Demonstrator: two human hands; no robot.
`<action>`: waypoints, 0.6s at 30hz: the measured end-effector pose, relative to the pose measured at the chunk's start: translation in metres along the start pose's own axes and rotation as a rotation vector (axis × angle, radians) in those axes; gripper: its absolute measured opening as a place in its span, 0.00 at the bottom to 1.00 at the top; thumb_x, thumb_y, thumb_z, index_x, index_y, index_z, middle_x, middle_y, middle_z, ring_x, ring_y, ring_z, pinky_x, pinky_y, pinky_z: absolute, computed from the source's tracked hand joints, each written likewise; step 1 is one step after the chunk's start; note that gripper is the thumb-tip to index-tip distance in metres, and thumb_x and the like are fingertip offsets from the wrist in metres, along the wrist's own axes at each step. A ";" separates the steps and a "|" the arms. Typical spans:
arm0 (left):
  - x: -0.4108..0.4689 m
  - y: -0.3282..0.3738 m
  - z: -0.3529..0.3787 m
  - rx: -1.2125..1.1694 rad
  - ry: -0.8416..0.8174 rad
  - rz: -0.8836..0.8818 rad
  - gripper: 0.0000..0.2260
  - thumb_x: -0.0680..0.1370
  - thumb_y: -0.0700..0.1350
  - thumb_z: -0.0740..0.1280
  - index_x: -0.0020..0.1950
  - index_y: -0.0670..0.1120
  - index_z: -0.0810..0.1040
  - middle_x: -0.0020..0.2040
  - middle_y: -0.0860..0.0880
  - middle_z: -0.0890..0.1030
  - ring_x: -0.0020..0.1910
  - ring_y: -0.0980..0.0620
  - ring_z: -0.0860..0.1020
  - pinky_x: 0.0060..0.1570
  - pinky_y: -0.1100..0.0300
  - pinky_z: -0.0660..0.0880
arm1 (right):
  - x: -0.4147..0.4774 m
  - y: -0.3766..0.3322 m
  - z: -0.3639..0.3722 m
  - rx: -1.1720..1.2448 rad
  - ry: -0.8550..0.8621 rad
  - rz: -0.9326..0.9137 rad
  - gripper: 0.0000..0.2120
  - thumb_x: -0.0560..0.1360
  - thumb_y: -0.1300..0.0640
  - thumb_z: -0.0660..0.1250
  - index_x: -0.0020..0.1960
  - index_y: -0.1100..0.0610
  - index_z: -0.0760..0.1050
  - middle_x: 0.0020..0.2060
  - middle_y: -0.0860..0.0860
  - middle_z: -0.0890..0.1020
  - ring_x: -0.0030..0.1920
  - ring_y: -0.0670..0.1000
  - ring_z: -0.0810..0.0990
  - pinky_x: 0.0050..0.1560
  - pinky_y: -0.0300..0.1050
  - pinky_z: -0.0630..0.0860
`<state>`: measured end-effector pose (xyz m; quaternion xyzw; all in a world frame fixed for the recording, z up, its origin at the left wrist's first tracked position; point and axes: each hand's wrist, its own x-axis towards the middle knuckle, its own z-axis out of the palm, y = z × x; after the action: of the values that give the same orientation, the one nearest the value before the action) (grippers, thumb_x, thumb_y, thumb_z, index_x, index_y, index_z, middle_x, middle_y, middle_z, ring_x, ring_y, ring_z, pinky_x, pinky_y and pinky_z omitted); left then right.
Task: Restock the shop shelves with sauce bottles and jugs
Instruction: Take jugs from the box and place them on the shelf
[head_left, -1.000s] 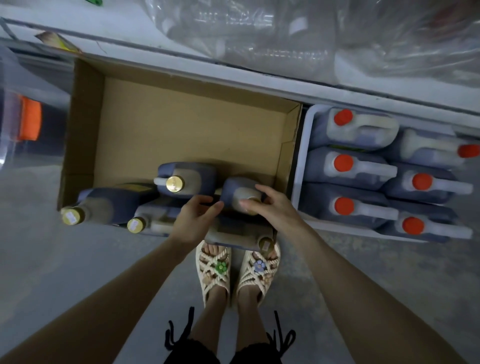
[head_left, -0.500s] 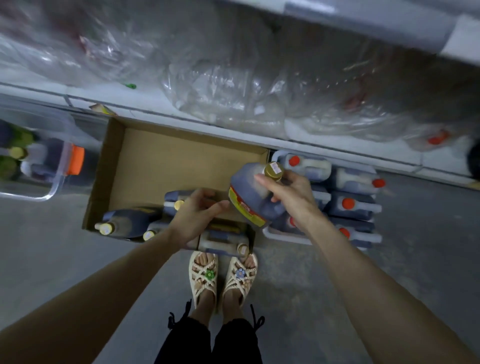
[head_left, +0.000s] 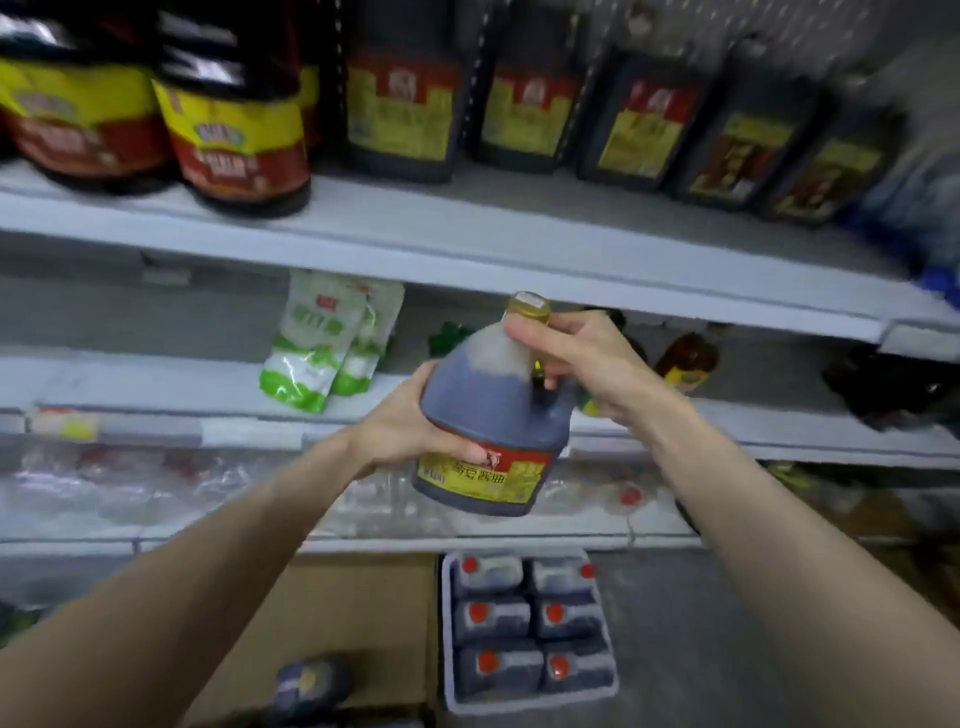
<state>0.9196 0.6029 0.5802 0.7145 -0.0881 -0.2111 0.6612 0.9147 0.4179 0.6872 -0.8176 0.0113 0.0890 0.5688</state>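
Observation:
I hold a dark soy sauce jug (head_left: 488, 415) with a gold cap and a yellow-red label upright in front of the middle shelf (head_left: 779, 421). My right hand (head_left: 576, 358) grips its neck and handle just under the cap. My left hand (head_left: 415, 426) cups its left side and lower body. On the upper shelf (head_left: 467, 223) stand similar dark jugs (head_left: 400, 104) with yellow-red labels. Low on the floor, the cardboard box (head_left: 358, 608) shows one more jug (head_left: 311, 686).
Green-white pouches (head_left: 322, 343) lean on the middle shelf left of the jug, and an amber bottle (head_left: 685, 364) sits to its right. A white tray (head_left: 447, 649) of red-capped jugs lies on the floor. Plastic-wrapped goods (head_left: 156, 488) fill the lower shelf.
The jug rose from the box on the floor to the level of the middle shelf. My left hand left the box and took hold of the jug's side. My view tilted up to the shelves.

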 end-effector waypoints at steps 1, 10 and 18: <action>0.000 0.029 -0.004 0.012 0.014 0.032 0.47 0.46 0.48 0.82 0.63 0.50 0.70 0.57 0.53 0.81 0.55 0.59 0.80 0.49 0.63 0.78 | -0.004 -0.029 -0.011 0.001 0.016 -0.033 0.26 0.58 0.39 0.77 0.42 0.61 0.82 0.35 0.56 0.71 0.30 0.48 0.65 0.29 0.40 0.64; 0.011 0.192 -0.017 0.125 0.187 0.237 0.37 0.52 0.44 0.85 0.57 0.48 0.72 0.51 0.54 0.81 0.46 0.59 0.80 0.43 0.63 0.79 | -0.006 -0.173 -0.071 -0.068 0.192 -0.300 0.13 0.64 0.58 0.79 0.47 0.53 0.82 0.39 0.44 0.84 0.37 0.39 0.81 0.38 0.35 0.76; 0.072 0.213 -0.017 0.173 0.272 0.246 0.41 0.53 0.46 0.85 0.61 0.49 0.70 0.55 0.51 0.80 0.52 0.51 0.80 0.51 0.49 0.80 | 0.044 -0.170 -0.098 0.109 0.224 -0.301 0.12 0.68 0.63 0.76 0.51 0.55 0.82 0.44 0.50 0.85 0.41 0.45 0.83 0.38 0.39 0.80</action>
<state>1.0239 0.5654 0.7763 0.7743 -0.1025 -0.0219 0.6241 0.9917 0.3898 0.8708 -0.7830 -0.0430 -0.0893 0.6141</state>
